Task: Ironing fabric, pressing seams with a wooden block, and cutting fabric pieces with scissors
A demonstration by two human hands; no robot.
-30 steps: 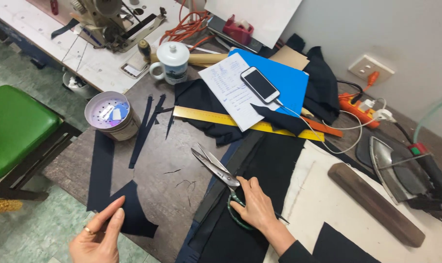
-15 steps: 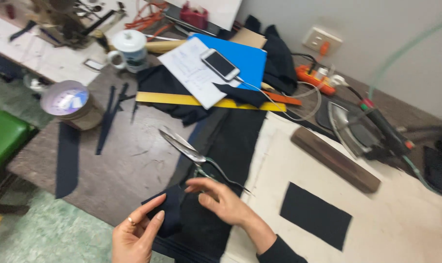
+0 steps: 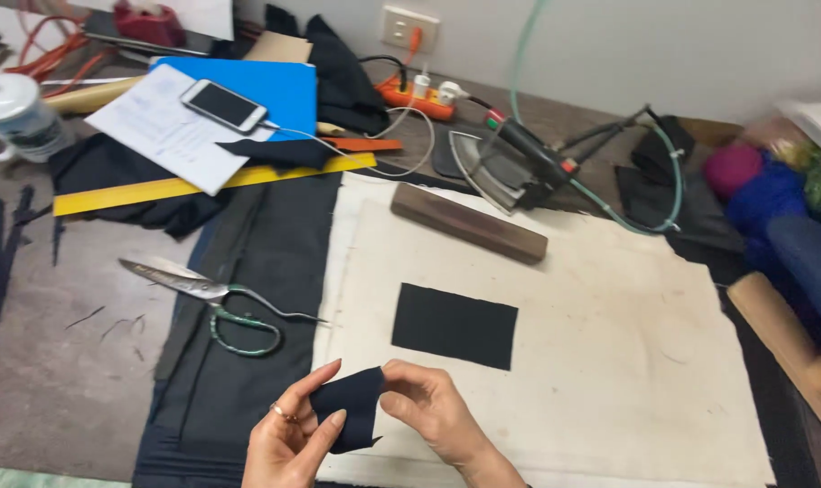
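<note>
The small black fabric scrap [image 3: 349, 407], pinched at opposite edges by both hands, left [image 3: 288, 443] and right [image 3: 437, 411], looks light, limp, best gripped along its edges.

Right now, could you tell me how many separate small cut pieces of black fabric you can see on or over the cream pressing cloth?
2: one small black piece held between the left hand and right hand at the cloth's near edge; one black rectangle lying flat mid-cloth. Others may be hidden.
</note>
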